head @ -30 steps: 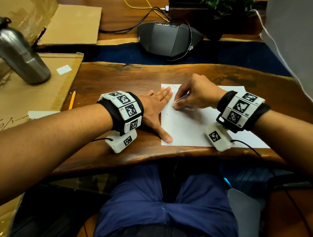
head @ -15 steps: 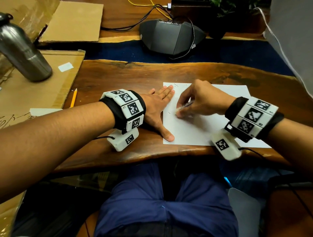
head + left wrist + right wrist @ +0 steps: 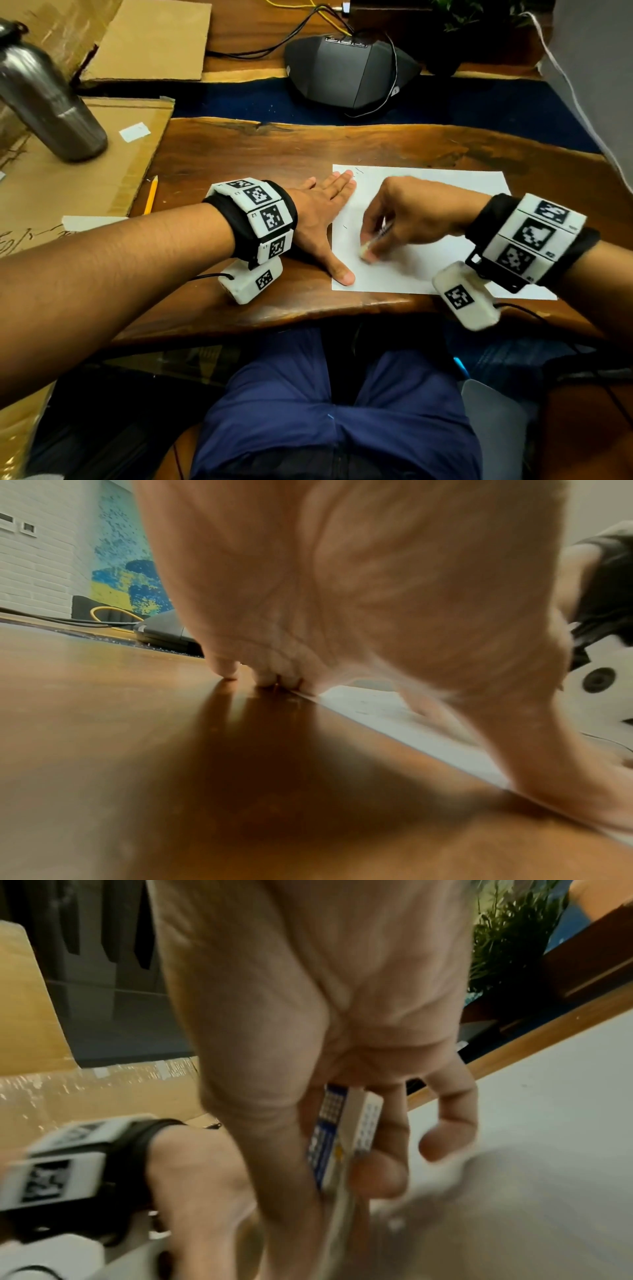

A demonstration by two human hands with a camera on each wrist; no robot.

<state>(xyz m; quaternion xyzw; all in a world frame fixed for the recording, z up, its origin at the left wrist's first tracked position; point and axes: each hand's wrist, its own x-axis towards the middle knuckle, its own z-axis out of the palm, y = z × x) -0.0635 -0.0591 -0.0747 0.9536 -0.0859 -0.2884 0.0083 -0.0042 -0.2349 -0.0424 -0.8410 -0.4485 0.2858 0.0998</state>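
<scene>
A white sheet of paper [image 3: 445, 192] lies on the wooden table [image 3: 239, 154], with a few short pen marks near its left edge. My left hand [image 3: 329, 209] lies flat with straight fingers, pressing the sheet's left edge; the left wrist view shows its fingertips [image 3: 226, 669] on the wood and the thumb on the paper [image 3: 394, 718]. My right hand [image 3: 376, 236] pinches an eraser [image 3: 365, 247] in a blue-and-white sleeve [image 3: 342, 1131], with its white tip down on the left part of the paper [image 3: 548, 1096]. The hand is motion-blurred.
A steel bottle [image 3: 44, 102] stands on cardboard [image 3: 68, 192] at the left, with a yellow pencil [image 3: 150, 195] beside it. A dark conference speaker [image 3: 349, 72] with cables sits behind. The table's front edge [image 3: 308, 308] runs close under both wrists.
My right hand has slid with the eraser from the sheet's upper left down toward the front edge. The left hand has stayed flat on the paper's edge.
</scene>
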